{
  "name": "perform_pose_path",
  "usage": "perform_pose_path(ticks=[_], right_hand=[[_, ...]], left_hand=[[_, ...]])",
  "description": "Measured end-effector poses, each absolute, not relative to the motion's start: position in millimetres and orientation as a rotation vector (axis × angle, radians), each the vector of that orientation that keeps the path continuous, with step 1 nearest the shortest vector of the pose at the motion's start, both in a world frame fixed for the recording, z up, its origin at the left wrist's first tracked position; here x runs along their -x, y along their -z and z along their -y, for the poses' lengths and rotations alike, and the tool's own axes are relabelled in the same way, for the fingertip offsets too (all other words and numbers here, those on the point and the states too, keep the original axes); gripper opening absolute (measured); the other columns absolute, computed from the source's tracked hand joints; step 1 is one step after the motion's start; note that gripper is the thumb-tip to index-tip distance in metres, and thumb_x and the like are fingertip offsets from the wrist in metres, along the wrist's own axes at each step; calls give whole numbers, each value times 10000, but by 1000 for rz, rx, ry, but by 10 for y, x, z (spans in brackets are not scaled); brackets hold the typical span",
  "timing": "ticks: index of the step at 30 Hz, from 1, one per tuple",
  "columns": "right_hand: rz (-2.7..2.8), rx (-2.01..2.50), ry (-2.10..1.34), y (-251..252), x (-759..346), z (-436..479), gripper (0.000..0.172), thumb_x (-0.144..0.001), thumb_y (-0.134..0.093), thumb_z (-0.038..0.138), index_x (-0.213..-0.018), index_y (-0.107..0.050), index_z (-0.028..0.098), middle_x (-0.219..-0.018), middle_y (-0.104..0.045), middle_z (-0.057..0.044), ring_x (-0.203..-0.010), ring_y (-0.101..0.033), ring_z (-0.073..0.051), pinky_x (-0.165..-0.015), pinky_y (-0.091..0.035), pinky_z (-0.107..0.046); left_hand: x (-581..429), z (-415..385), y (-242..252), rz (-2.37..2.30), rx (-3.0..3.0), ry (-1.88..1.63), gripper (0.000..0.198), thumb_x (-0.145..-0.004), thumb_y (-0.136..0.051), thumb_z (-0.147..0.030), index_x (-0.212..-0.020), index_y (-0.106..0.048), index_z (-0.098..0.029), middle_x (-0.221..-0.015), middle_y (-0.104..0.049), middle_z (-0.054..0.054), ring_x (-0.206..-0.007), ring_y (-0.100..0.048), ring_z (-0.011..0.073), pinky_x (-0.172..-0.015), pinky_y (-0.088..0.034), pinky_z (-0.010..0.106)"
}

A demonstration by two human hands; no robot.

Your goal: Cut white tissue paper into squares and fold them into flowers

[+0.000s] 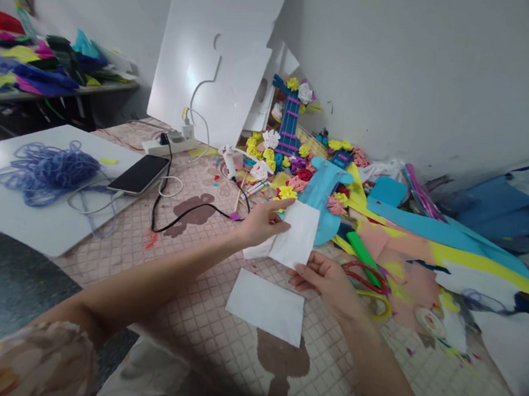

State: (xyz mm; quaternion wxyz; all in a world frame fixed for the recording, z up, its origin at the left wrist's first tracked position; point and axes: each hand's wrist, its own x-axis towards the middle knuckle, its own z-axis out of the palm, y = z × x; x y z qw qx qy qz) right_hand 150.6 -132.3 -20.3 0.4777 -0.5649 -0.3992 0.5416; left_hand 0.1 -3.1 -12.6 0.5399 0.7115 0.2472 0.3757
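Observation:
My left hand (264,222) pinches the upper left edge of a small white paper sheet (295,240) held above the table. My right hand (328,283) grips the sheet's lower edge from below, fingers curled. A second white sheet (266,305) lies flat on the checked tablecloth (211,320) just under my hands. Red-handled scissors (370,278) lie right of my right hand, next to a green strip (362,252).
A phone (139,174) on a cable rests on a white board (12,212) with a tangle of blue string (48,170). A power strip (169,144), paper flowers (274,154), a blue cut-out figure (321,189) and coloured foam sheets (432,244) crowd the back and right.

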Motion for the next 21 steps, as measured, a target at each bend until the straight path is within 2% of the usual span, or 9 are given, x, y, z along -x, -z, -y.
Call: perform_pose_path(ticks=[3, 6, 8, 11, 14, 17, 21], right_hand=[[910, 1305, -1248, 219, -1515, 1307, 347, -663, -738, 412, -938, -667, 212, -880, -720, -39, -718, -655, -168, -552, -523, -250], [809, 1270, -1207, 240, -1499, 1286, 329, -688, -704, 456, -925, -669, 230, -859, -724, -29, -699, -654, -184, -564, -517, -282], [764, 1287, -1191, 253, -1469, 1276, 322, -670, -722, 437, -907, -670, 226, -847, -726, -26, -690, -655, -191, -578, -513, -299], [735, 1322, -1152, 276, -1422, 1264, 356, -614, -777, 343, -925, -662, 214, -869, -724, -19, -720, -649, -182, -639, -509, -300], [786, 1336, -1156, 303, -1428, 1258, 382, -591, -788, 291, -938, -652, 209, -817, -713, -6, -639, -611, -151, -561, -484, -264], [859, 1340, -1179, 321, -1492, 1263, 302, -600, -782, 311, -848, -652, 197, -698, -680, 9, -522, -545, -117, -467, -437, -234], [865, 1322, -1175, 320, -1553, 1280, 259, -614, -780, 347, -775, -638, 202, -680, -664, 14, -543, -554, -117, -502, -461, -238]], left_hand=[[-10, 78, 114, -561, -1696, -877, 599, -713, -622, -172, -1295, -486, -126, -871, -655, 72, -561, -470, 56, -547, -385, 193], [-23, 145, 110, -528, -1739, -855, 585, -704, -627, -166, -1275, -508, -139, -1035, -642, 112, -593, -503, 55, -567, -409, 192], [-29, 183, 113, -533, -1790, -847, 581, -703, -627, -168, -1273, -510, -146, -1055, -639, 114, -600, -508, 55, -563, -411, 187], [-28, 207, 115, -541, -1857, -842, 574, -709, -620, -175, -1272, -511, -149, -1014, -651, 102, -587, -498, 55, -552, -404, 185], [-22, 181, 119, -533, -1873, -851, 574, -716, -616, -182, -1277, -504, -137, -948, -657, 90, -583, -494, 60, -555, -401, 189], [-21, 117, 141, -539, -1834, -878, 577, -721, -616, -187, -1284, -499, -134, -778, -643, 44, -561, -479, 67, -539, -382, 189], [-26, 51, 172, -557, -1779, -878, 593, -717, -622, -181, -1291, -489, -112, -653, -603, 9, -530, -451, 66, -522, -362, 192]])
